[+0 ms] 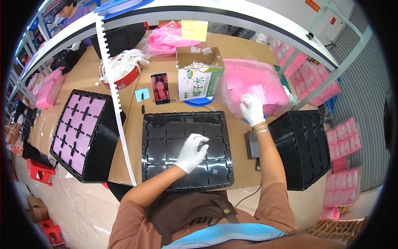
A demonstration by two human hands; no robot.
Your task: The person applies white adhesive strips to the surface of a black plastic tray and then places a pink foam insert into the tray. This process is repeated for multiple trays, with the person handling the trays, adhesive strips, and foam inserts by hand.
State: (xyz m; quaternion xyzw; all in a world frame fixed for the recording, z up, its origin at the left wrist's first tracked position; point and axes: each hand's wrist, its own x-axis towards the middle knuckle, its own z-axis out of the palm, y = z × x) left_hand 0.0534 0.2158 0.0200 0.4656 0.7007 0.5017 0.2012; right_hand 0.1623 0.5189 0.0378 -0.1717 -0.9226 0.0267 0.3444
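A black plastic tray [186, 124] with moulded compartments lies flat in front of me. My left hand [192, 153], in a white glove, is above its middle, fingers loosely bent, a gap showing between thumb and forefinger, nothing between them. A small pale square [215, 171] sits on the tray's near right part. My right hand [252, 110], also gloved, reaches to the near left edge of a pile of pink sheets [261, 81] in clear plastic. Its fingers are bent against the pile; whatever the fingertips hold is hidden.
Tall stacks of black trays stand at right [304, 149] and left; the left stack's top tray [76, 128] carries lilac pieces. Behind my tray are a phone [160, 88], a cardboard box [199, 81] of white bits, and a red-rimmed roll [124, 76]. A white notched strip [112, 87] hangs down at left.
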